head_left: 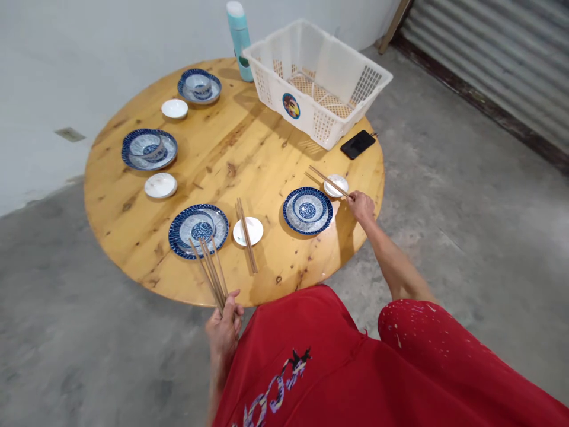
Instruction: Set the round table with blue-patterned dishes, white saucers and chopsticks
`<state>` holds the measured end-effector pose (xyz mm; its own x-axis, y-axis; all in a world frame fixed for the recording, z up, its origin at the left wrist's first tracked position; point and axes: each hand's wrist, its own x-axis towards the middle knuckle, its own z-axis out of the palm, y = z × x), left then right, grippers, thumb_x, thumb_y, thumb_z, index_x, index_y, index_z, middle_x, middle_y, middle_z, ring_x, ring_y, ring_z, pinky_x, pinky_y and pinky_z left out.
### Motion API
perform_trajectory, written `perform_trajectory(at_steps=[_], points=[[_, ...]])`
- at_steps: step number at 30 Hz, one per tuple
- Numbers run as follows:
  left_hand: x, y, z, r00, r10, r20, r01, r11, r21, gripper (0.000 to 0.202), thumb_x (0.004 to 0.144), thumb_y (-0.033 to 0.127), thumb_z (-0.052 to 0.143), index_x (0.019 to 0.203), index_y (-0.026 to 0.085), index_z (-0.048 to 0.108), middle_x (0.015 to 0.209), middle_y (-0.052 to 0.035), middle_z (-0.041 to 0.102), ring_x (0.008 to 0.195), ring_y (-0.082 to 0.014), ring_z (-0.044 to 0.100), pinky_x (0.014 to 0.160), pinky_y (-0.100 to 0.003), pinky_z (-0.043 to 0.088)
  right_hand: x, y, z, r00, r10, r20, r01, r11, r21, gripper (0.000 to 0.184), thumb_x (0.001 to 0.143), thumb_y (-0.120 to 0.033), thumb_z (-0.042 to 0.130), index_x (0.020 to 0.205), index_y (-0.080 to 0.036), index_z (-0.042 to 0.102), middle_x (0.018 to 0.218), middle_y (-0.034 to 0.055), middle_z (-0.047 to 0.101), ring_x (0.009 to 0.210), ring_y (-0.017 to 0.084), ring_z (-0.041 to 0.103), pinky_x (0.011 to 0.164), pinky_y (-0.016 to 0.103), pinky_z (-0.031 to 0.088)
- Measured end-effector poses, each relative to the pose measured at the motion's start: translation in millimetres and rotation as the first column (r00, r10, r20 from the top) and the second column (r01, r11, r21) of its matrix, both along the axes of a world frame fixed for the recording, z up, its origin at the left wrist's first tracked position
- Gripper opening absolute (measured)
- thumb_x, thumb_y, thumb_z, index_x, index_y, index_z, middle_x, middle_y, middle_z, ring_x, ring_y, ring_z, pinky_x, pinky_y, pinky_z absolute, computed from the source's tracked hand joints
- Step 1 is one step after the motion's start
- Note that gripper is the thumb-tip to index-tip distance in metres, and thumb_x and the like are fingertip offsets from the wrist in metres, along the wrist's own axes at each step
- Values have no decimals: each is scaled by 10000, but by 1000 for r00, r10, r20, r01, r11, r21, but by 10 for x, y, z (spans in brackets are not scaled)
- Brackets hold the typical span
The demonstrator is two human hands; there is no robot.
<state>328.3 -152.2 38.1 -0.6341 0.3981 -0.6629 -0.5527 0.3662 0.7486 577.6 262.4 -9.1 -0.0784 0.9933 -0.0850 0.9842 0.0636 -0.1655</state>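
My left hand (226, 326) is closed round a bundle of several wooden chopsticks (212, 274), their tips fanned over the near edge of a blue-patterned plate (175, 238) that bears a bowl (198, 228). In my right hand (361, 207) is a pair of chopsticks (329, 181), held across a small white dish (338, 191). Left of that dish stands another blue plate (288, 220) with a bowl (307, 209) on it. Between the two settings, a further chopstick pair (247, 237) lies across a white saucer (256, 229).
Farther left on the round wooden table (222, 160) are two more plate-and-bowl settings (130, 155) (213, 95) and white saucers (160, 185) (175, 108). A white plastic basket (311, 121), a turquoise bottle (240, 44) and a black phone (358, 144) stand or lie toward the back right.
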Motion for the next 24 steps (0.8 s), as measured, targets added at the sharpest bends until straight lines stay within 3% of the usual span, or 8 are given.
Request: perform_trajectory(at_steps=[15,24], points=[[-21,14,-20,1000,11,-14,-11,1000,6,668,628,602,757,1078,126,625,560,95,523,334,-15,271,331,-186,132,24,-44,56,1000,-9,-21,9,1000,5,307,894,-307,518,1080,-198,737,1031,124,731,957,256,655,813,323,455],[7,-71,-121,999,-1,-51,1,1000,2,645,687,611,709,1088,111,642,571,82,506,353,-20,270,357,-187,151,225,-30,-75,984,38,-172,-4,981,192,399,829,-377,557,1104,-127,704,1028,161,712,923,278,669,859,413,504]])
